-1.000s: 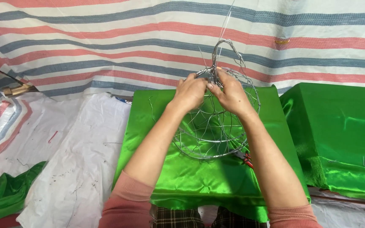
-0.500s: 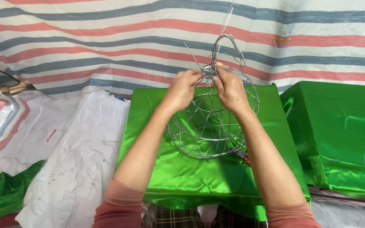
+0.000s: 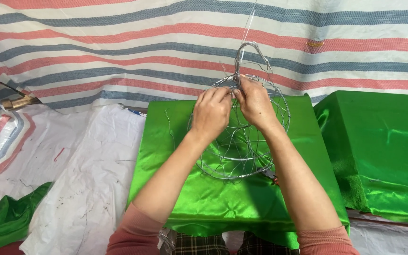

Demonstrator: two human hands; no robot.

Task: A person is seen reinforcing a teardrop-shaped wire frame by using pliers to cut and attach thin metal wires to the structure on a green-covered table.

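A round cage of bent silver wire (image 3: 242, 151) stands on a table draped in shiny green cloth (image 3: 175, 141). A wire loop (image 3: 251, 52) rises from its top, and a thin strand runs up out of view. My left hand (image 3: 211, 113) and my right hand (image 3: 253, 101) meet at the top of the cage, fingers pinched on the wires there. Both forearms reach forward over the cloth, with pink sleeves pushed up near the elbows.
A second green-covered block (image 3: 378, 146) stands to the right. A striped tarp (image 3: 119, 47) hangs behind. White sheeting (image 3: 81, 174) lies on the left, with green fabric (image 3: 5, 222) at the lower left. A red-handled tool (image 3: 271, 175) peeks out beside my right forearm.
Both hands have stayed at the top of the wire cage, shifting slightly as the fingers work the wires. The cage has barely moved.
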